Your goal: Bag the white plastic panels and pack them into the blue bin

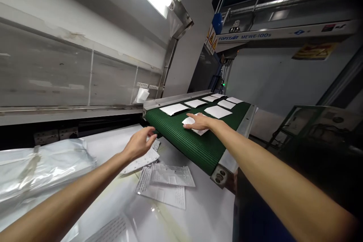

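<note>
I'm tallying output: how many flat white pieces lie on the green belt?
8: four left-row pieces, four right-row pieces, the nearest partly under the right hand. More may be hidden.

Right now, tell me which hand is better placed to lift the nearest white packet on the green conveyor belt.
Likely your right hand: it lies over that white packet. Your left hand hangs by the green conveyor belt's near left corner, farther from the packet.

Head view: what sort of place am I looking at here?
Probably a factory production line: a green conveyor belt carries flat white pieces, an overhead beam reads TOPSTAR MEWE-100s, and yellow warning stickers show nearby.
</note>
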Demonstrator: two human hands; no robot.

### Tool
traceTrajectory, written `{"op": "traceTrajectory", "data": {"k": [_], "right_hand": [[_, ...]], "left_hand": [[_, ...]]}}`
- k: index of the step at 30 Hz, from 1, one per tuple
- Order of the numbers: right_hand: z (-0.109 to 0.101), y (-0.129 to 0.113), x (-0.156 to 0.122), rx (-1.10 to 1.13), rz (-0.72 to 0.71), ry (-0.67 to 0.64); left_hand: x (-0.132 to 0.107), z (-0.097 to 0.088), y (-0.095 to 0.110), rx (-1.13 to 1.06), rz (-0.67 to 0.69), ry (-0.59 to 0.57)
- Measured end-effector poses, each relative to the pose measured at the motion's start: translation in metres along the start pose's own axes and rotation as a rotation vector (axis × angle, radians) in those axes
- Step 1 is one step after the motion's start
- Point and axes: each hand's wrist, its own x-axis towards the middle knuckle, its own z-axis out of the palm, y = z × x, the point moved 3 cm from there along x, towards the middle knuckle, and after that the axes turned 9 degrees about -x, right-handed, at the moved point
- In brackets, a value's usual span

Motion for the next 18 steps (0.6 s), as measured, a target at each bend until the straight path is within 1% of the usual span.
{"op": "traceTrajectory", "data": {"k": [2, 4, 6, 8, 11, 14, 16, 18], "right_hand": [[0.002, 0.006, 0.014, -0.040, -0.046, -0.052], [0.003, 0.009, 0.023, -0.074, -0.084, -0.066], [0.001, 0.010, 0.026, -0.100, -0.098, -0.032], [-0.004, 0.012, 0.024, -0.110, -0.099, 0.010], [-0.015, 0.021, 0.012, -0.073, -0.057, 0.037], [-0.029, 0.039, -0.006, -0.052, 0.031, 0.100], [-0.040, 0.056, -0.020, -0.014, 0.085, 0.196], [-0.050, 0.076, -0.034, 0.079, 0.147, 0.296]], "left_hand": [[0.050, 0.021, -0.005, 0.038, 0.035, 0.029], [0.093, 0.039, -0.008, 0.080, 0.049, 0.078], [0.127, 0.053, -0.008, 0.117, 0.065, 0.123], [0.153, 0.066, -0.007, 0.141, 0.079, 0.124], [0.181, 0.084, -0.007, 0.160, 0.060, 0.049], [0.196, 0.097, -0.010, 0.148, -0.028, -0.033], [0.201, 0.097, -0.008, 0.113, -0.078, -0.017], [0.201, 0.088, 0.000, 0.046, -0.098, 0.062]]}}
